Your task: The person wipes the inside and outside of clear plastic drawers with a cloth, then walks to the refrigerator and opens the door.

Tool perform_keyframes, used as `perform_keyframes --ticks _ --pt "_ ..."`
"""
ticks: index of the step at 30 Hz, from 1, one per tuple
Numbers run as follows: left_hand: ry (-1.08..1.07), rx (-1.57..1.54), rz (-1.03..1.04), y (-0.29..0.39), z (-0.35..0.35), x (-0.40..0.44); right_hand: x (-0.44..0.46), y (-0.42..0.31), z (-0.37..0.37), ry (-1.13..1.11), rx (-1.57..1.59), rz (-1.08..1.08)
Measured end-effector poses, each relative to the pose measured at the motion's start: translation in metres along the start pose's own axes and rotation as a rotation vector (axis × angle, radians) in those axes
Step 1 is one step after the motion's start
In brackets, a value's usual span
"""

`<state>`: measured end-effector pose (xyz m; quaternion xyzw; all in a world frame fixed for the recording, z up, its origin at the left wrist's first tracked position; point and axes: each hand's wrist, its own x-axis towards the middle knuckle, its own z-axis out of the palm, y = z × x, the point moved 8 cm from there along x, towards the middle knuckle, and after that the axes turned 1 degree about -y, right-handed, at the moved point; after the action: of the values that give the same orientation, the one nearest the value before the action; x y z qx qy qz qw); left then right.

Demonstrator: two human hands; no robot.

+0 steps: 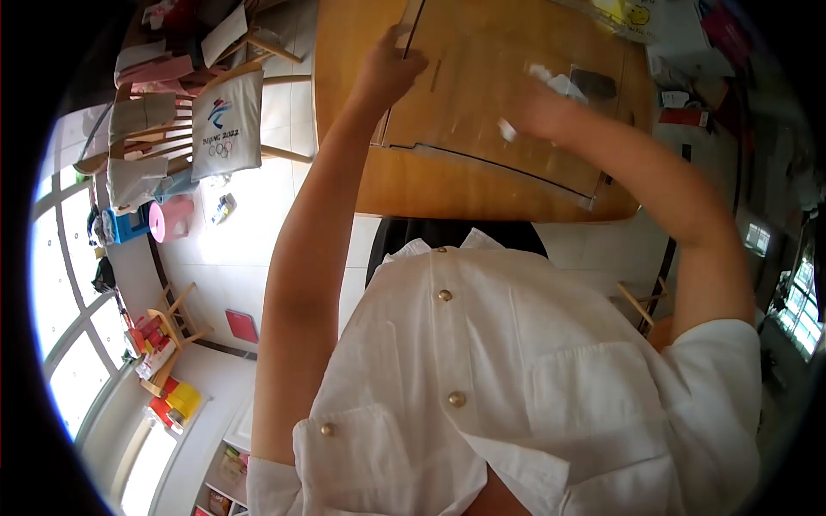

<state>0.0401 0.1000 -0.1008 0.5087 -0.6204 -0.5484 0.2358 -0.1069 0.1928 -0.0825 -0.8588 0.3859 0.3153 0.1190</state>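
A clear panel with dark edging (482,158) lies over the wooden table. My left hand (391,70) is closed round the panel's left edge, thumb toward the inner side. Over the panel's right part, my right hand (538,107) is smeared by motion. It is closed on a crumpled white tissue (508,130), a bit of which sticks out below the fingers. More crumpled white material (564,85) shows just beyond that hand, beside a dark flat rectangular thing (595,83) whose kind I cannot make out.
The wooden table (413,193) extends ahead of me. A yellow printed bag (626,17) lies at its far right corner. On the left stands a chair with a white printed cover (226,125). A pink stool (172,218) and a blue bin (131,225) are on the floor.
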Motion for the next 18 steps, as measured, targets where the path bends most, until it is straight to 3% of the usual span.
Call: perform_keyframes --ticks 2,4,6,8,10,12,15,18 --pt "-0.023 -0.009 -0.061 0.009 0.004 -0.004 -0.022 0.017 -0.035 0.421 0.002 0.009" --pt "-0.064 -0.017 -0.166 0.013 0.010 -0.009 -0.109 0.049 -0.073 0.998 0.519 0.202" --pt "-0.126 -0.085 -0.255 0.008 0.014 -0.008 -0.185 0.073 -0.056 1.416 0.384 0.338" --pt "-0.201 -0.213 -0.322 -0.015 0.010 0.001 -0.224 0.106 0.038 1.527 0.813 0.554" --pt "-0.303 -0.253 -0.268 -0.023 0.006 0.004 -0.234 0.100 0.131 1.410 1.406 0.977" --pt "-0.302 -0.175 -0.191 -0.010 -0.006 0.003 -0.236 0.076 0.185 1.290 1.544 1.181" --pt "-0.255 0.165 -0.012 0.026 -0.030 -0.046 -0.215 0.051 0.218 1.268 1.822 0.935" --pt "0.007 0.006 -0.220 0.028 -0.074 -0.109 -0.168 0.030 0.223 1.093 1.888 0.751"
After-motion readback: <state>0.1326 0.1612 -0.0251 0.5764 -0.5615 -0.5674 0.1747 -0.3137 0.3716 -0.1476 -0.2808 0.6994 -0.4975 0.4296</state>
